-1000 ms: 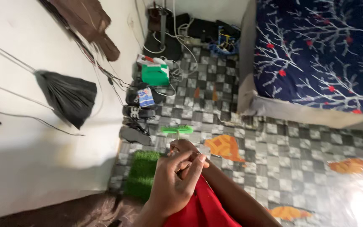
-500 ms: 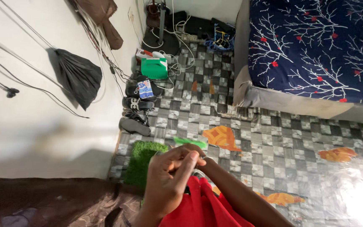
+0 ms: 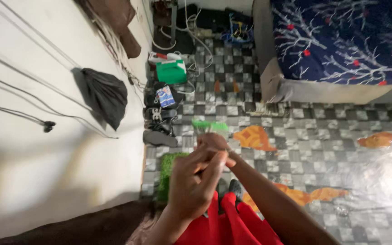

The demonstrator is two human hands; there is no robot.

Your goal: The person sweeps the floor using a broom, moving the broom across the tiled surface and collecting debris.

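Across the frame's middle and right runs a glossy grey checkered floor (image 3: 323,149) with orange patches; a white wall (image 3: 32,163) fills the left, and a bed in a dark floral cover (image 3: 341,41) sits upper right. At lower centre, your left hand (image 3: 196,186) and right hand (image 3: 212,144) meet, fingers curled, above red fabric (image 3: 223,227); whether they pinch anything, you cannot tell.

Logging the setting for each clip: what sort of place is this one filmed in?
Most likely a bedroom in a home. A bed with a dark blue branch-patterned cover fills the upper right, shoes line the white wall, and a tangle of cables lies on the checkered floor.
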